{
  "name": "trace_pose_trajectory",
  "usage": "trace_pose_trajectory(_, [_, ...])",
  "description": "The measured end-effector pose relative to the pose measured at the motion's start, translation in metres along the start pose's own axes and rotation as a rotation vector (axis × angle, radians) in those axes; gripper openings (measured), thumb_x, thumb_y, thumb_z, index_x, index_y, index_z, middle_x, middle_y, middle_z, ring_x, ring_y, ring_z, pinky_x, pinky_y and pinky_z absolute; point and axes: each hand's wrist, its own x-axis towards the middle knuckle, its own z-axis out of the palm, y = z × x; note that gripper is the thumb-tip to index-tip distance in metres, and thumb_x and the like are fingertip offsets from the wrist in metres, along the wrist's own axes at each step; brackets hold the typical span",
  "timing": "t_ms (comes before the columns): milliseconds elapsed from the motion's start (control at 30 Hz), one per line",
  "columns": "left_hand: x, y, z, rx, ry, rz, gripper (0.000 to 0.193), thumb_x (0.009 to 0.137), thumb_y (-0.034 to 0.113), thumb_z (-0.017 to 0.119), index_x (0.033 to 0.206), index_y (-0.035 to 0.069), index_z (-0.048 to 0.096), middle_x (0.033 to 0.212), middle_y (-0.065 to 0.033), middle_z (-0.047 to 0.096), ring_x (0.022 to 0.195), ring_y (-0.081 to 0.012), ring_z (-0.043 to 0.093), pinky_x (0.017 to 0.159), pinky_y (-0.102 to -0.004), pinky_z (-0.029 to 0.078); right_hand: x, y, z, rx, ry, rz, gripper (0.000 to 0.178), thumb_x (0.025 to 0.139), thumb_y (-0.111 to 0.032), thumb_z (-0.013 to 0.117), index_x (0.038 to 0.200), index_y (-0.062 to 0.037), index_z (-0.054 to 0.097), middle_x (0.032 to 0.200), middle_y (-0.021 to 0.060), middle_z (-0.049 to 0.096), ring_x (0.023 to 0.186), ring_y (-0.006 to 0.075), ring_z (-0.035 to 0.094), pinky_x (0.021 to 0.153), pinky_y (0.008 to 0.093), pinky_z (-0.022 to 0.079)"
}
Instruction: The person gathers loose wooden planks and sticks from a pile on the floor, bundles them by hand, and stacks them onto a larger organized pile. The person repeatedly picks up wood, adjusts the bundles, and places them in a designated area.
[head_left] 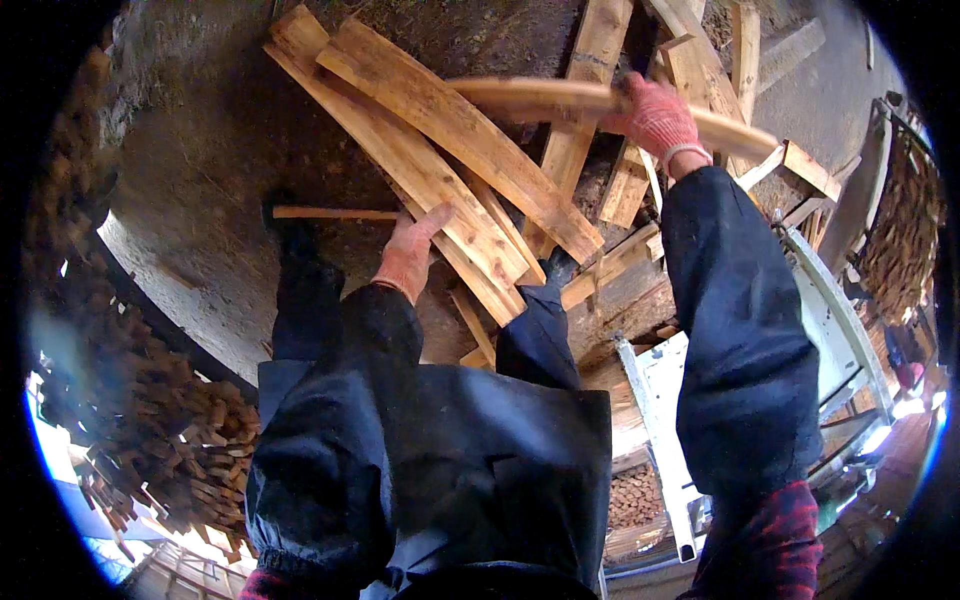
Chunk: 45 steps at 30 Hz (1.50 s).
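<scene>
Right hand point(655, 118): gloved, clamped around a long curved plank point(560, 98), lifted clear above the heap, far right.
Left hand point(408, 255): gloved, fingers apart, palm pressing the near end of a flat board point(420, 170), apparently steadying it.
Plank pile point(600, 270): loose, criss-crossed on the concrete floor point(200, 200).

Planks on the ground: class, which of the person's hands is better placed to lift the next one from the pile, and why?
Left, probably. The left hand is open and low, touching the planks. The right hand is already closed on a curved slab held above the pile.
</scene>
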Motion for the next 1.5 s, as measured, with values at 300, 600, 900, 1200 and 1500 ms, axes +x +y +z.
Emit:
trace_pose_trajectory(300, [0.0,0.007,-0.001,-0.109,-0.061,0.005,0.07,0.077,0.026,0.077,0.134,0.001,0.044,0.129,-0.0065,0.053,0.122,-0.0202,0.045,0.107,-0.035,0.026,-0.073,-0.031,0.03,0.159,-0.294,0.032,0.038,0.077,-0.034,0.066,0.102,-0.0061,0.06,0.097,0.0179,0.066,0.098,0.0345,0.062,0.082,0.045,0.049])
trace_pose_trajectory(600, [0.012,0.0,-0.006,0.118,-0.044,0.097,0.053,0.091,0.04,0.058,0.129,0.003,0.053,0.128,-0.0068,0.056,0.116,-0.0183,0.051,0.101,-0.0325,0.037,-0.066,-0.038,-0.052,0.833,-0.547,-0.193,0.071,0.07,-0.043,0.077,0.125,-0.0039,0.057,0.111,0.019,0.065,0.104,0.0308,0.061,0.091,0.0358,0.046])
trace_pose_trajectory(900, [0.015,0.0,-0.012,-0.108,-0.093,-0.036,0.063,0.095,0.046,0.049,0.141,0.003,0.039,0.142,-0.009,0.044,0.13,-0.0224,0.041,0.11,-0.0393,0.03,-0.025,-0.062,0.05,0.742,-0.114,0.535,0.083,0.07,-0.052,0.074,0.127,0.0034,0.048,0.119,0.0235,0.06,0.112,0.0373,0.057,0.094,0.0413,0.045])
trace_pose_trajectory(1200, [0.052,-0.017,-0.032,-0.176,-0.084,0.028,0.084,0.082,0.056,0.066,0.143,0.006,0.036,0.142,-0.0088,0.042,0.13,-0.0243,0.037,0.11,-0.0386,0.023,-0.02,-0.052,0.088,1.612,0.041,0.461,0.055,0.079,-0.029,0.074,0.12,0.0033,0.055,0.104,0.011,0.066,0.091,0.0211,0.063,0.081,0.0312,0.048])
trace_pose_trajectory(1500, [0.023,-0.005,-0.031,0.23,0.077,0.187,0.073,0.091,0.055,0.052,0.141,0.003,0.039,0.14,-0.0106,0.045,0.126,-0.0219,0.043,0.108,-0.0318,0.029,-0.044,-0.13,0.068,1.119,-0.107,-0.029,0.06,0.079,-0.047,0.068,0.117,-0.0029,0.056,0.106,0.0213,0.065,0.1,0.0434,0.059,0.088,0.0424,0.048])
